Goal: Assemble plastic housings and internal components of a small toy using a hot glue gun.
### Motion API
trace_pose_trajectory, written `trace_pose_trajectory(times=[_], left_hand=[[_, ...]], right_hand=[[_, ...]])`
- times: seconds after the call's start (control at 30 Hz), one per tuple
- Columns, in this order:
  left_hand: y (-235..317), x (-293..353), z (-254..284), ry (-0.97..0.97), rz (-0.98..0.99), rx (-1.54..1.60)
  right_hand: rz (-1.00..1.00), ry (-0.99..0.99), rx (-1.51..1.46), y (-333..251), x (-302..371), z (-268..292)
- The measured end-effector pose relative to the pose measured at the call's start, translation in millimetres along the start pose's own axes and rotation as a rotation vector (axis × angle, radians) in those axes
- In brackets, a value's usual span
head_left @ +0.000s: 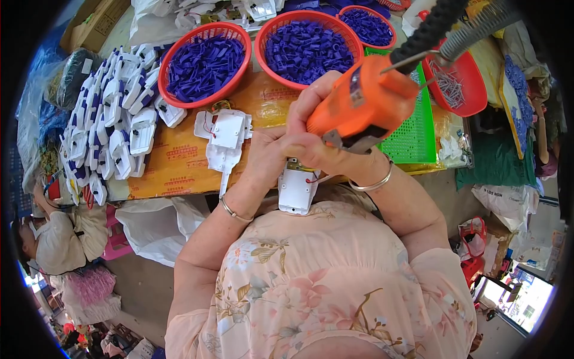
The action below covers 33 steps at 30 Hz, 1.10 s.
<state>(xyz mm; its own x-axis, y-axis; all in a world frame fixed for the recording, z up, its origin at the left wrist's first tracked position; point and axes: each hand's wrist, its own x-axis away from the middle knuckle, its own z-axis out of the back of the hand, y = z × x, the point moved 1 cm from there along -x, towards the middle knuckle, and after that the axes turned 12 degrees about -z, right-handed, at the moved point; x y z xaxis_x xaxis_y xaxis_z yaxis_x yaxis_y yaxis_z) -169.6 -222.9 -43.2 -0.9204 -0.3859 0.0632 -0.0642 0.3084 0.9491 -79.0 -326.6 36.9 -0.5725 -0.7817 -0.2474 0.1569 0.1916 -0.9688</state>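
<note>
My right hand point(323, 153) is wrapped round an orange power screwdriver point(365, 99), which hangs from a black coiled cord and a spring. The driver's tip is hidden behind my hands. My left hand point(266, 152) grips a white plastic housing point(297, 190) close to my body; a red wire and small inner parts show at its upper end. Another white housing half point(227, 134) lies on the table just left of my hands, with wires and a narrow stem pointing toward me.
Red baskets of blue plastic parts point(206, 69) point(308, 51) stand behind my hands. White-and-blue assembled units point(113, 113) are heaped at the left. A green tray point(412, 134) and a red bin of screws point(457, 84) are at the right. Another person point(66, 242) sits at far left.
</note>
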Motion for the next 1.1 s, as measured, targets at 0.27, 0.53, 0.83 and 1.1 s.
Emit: trace_pose_trajectory(times=[0.27, 0.53, 0.83, 1.1], left_hand=[[-15, 0, 12, -0.002, 0.063, 0.027], [15, 19, 1, -0.184, 0.059, -0.083], [26, 25, 6, -0.031, 0.051, -0.020], [42, 29, 7, 0.131, -0.119, 0.044]], right_hand=[[0.044, 0.158, -0.291, -13, 2, 13], [0.246, 0.254, 0.040, -25, 16, 62], [-0.373, 0.283, 0.418, 0, 93, 31], [-0.879, -0.089, 0.058, 23, 95, 14]])
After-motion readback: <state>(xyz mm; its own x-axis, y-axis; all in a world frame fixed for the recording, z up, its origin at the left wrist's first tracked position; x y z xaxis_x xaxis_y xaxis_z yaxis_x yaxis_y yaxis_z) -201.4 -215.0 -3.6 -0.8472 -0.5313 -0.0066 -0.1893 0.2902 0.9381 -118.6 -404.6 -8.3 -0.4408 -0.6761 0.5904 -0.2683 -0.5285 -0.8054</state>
